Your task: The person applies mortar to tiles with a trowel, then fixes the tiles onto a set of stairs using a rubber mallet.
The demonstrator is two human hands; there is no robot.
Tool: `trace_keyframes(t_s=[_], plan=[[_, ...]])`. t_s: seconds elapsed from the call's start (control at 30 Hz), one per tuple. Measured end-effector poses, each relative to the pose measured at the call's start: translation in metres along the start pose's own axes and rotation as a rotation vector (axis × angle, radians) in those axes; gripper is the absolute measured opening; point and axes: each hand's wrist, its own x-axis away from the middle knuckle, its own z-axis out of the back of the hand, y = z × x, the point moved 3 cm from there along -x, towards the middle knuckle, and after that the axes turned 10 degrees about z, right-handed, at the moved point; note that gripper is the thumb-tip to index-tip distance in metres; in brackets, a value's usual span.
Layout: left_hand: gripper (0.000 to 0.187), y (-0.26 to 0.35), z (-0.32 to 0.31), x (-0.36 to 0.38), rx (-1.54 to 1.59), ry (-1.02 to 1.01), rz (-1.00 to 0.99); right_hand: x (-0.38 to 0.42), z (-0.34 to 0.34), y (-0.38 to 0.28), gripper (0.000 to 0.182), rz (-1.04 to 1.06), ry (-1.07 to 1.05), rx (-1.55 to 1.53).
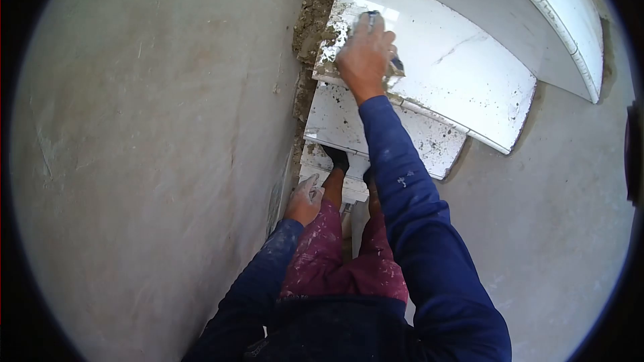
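My right hand (pixel 365 57) is pressed down near the left end of a glossy white stair tread (pixel 443 43), its fingers closed round something. Dark bits of that thing (pixel 396 64) show beside the hand, but most of it is covered and its kind cannot be made out. Wet grey mortar specks lie on the tread around the hand. My left hand (pixel 306 200), dusty with pale powder, hangs beside my left thigh with its fingers loosely curled and nothing visible in them.
Rough mortar (pixel 312 17) fills the gap between the stairs and the plastered wall (pixel 147 127) on the left. Another speckled tread (pixel 419 137) lies below, and a higher curved one (pixel 570 0) rises at upper right. My feet stand on a lower step (pixel 352 191).
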Motion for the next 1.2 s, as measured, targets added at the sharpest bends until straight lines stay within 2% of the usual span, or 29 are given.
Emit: trace_keyframes(t_s=[0.03, 0.1, 0.17, 0.23, 0.3, 0.37, 0.47, 0.5, 0.57, 0.63, 0.7, 0.8, 0.83, 0.9, 0.93, 0.97, 1.0, 1.07, 1.1, 1.17, 1.2], plan=[[0.047, 0.009, -0.001, 0.005, -0.024, -0.003, 0.012, 0.003, -0.021, -0.043, 0.044, 0.173, 0.052, -0.116], [0.047, 0.027, 0.002, 0.008, -0.067, -0.008, 0.022, 0.005, -0.043, -0.088, 0.039, 0.233, -0.094, -0.332], [0.047, 0.012, 0.002, 0.008, 0.017, 0.012, 0.002, -0.003, -0.013, -0.062, 0.036, 0.143, 0.158, -0.455], [0.048, 0.005, 0.003, 0.005, 0.084, 0.020, -0.001, -0.001, 0.030, -0.007, 0.034, -0.006, 0.190, -0.278], [0.051, 0.001, 0.005, 0.008, 0.116, 0.019, 0.034, 0.022, 0.030, 0.041, 0.038, -0.163, 0.175, -0.187], [0.048, -0.001, -0.006, 0.004, 0.083, 0.000, 0.031, 0.042, 0.012, 0.016, 0.049, -0.010, 0.109, -0.079], [0.047, 0.014, -0.014, 0.004, -0.012, -0.036, 0.014, 0.035, -0.023, -0.047, 0.049, 0.254, 0.021, -0.436], [0.047, 0.022, -0.014, 0.005, -0.048, -0.052, 0.003, 0.022, -0.021, -0.051, 0.040, 0.103, 0.007, -0.566], [0.047, 0.035, -0.006, 0.012, 0.041, -0.037, -0.012, -0.005, 0.012, -0.023, 0.038, -0.127, 0.330, -0.651], [0.047, 0.033, 0.001, 0.012, 0.109, -0.029, -0.005, -0.027, 0.082, 0.020, 0.038, -0.279, 0.671, -0.896], [0.047, 0.021, 0.006, 0.009, 0.152, -0.033, 0.025, -0.050, 0.113, 0.056, 0.039, -0.245, 0.912, -0.982], [0.045, 0.019, 0.006, 0.003, 0.097, -0.025, 0.032, -0.087, 0.091, 0.032, 0.039, -0.132, 1.010, -0.673], [0.045, 0.021, 0.006, 0.004, 0.073, -0.021, 0.024, -0.087, 0.064, 0.014, 0.043, 0.019, 0.778, -0.582], [0.045, 0.024, 0.007, 0.007, 0.018, -0.025, 0.005, -0.065, 0.027, -0.003, 0.049, 0.127, 0.589, -0.297], [0.045, 0.023, 0.008, 0.008, 0.048, -0.031, -0.001, -0.064, 0.044, 0.008, 0.047, 0.014, 0.621, -0.615], [0.044, 0.020, 0.009, 0.010, 0.083, -0.032, -0.007, -0.061, 0.069, 0.021, 0.041, -0.057, 0.795, -0.654], [0.044, 0.016, 0.011, 0.011, 0.112, -0.040, -0.009, -0.062, 0.090, 0.040, 0.039, -0.101, 0.901, -0.824], [0.044, 0.005, 0.011, 0.010, 0.051, -0.043, 0.049, -0.067, 0.109, 0.050, 0.037, -0.124, 0.959, -0.858], [0.045, 0.002, 0.008, 0.007, 0.022, -0.044, 0.070, -0.076, 0.111, 0.044, 0.036, -0.092, 0.916, -0.728], [0.045, 0.003, -0.004, 0.002, 0.007, -0.066, 0.044, -0.080, 0.066, 0.010, 0.034, 0.224, 0.476, -0.626], [0.045, 0.003, -0.005, 0.002, -0.006, -0.075, 0.036, -0.075, 0.073, 0.016, 0.034, 0.127, 0.510, -0.615]])
